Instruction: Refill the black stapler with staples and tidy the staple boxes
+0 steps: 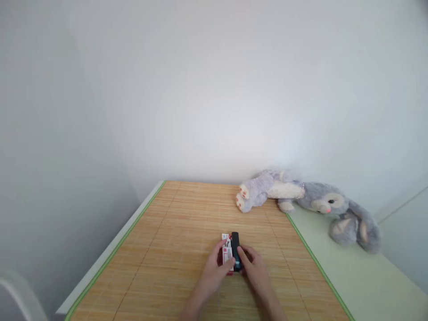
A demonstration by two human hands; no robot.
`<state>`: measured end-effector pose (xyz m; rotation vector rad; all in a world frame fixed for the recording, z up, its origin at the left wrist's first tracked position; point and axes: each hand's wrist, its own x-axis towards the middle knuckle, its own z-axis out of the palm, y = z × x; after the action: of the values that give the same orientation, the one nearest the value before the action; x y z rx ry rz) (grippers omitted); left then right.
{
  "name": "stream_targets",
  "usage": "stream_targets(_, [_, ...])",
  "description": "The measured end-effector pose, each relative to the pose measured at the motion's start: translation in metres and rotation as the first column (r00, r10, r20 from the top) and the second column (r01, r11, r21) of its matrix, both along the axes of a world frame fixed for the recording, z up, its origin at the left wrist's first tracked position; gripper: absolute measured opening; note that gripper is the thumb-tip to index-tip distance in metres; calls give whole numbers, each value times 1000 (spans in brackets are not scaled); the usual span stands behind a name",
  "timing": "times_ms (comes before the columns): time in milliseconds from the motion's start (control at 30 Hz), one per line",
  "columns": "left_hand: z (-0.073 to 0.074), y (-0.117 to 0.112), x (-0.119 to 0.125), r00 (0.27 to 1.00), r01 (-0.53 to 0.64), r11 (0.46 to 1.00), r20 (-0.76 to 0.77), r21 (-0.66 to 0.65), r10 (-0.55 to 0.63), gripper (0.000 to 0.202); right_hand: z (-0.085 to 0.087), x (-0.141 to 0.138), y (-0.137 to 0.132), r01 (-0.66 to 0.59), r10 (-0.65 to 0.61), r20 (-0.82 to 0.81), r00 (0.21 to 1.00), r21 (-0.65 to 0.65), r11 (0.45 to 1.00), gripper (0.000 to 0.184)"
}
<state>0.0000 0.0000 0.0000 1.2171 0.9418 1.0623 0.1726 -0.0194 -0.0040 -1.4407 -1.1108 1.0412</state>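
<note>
A small black device (236, 244), long and narrow, lies on a bamboo mat (174, 232) beside a small red-and-white packet (227, 249). My left hand (216, 267) has its fingers closed around the packet, thumb on top. My right hand (253, 265) touches the near end of the black device with pinched fingertips. Both hands meet over these two things near the mat's middle.
A grey-and-cream plush rabbit (310, 203) lies on its side at the mat's far right corner, partly on a pale green surface (361, 276). A white wall rises right behind. The mat's green-trimmed left edge (113, 256) drops off. A white curved object (16, 294) shows at bottom left.
</note>
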Motion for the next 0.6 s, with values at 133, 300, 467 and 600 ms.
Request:
stream_targets(133, [24, -4, -27, 814, 133, 954, -579, 269, 50, 85, -6, 0, -1, 21, -22, -53, 998, -21, 1000, 57])
stream_targets(300, [34, -3, -44, 753, 220, 904, -653, 367, 81, 65, -9, 6, 0, -15, 13, -103, 995, -28, 999, 58])
stream_targets(467, [7, 32, -84, 697, 29, 879, -640, 476, 323, 55, -8, 6, -1, -19, 16, -141, 990, -19, 1000, 56])
stream_targets(600, [-6, 68, -108, 652, 15, 886, -676, 464, 343, 56, -8, 5, -1, -3, -2, -174, 985, -27, 1000, 55])
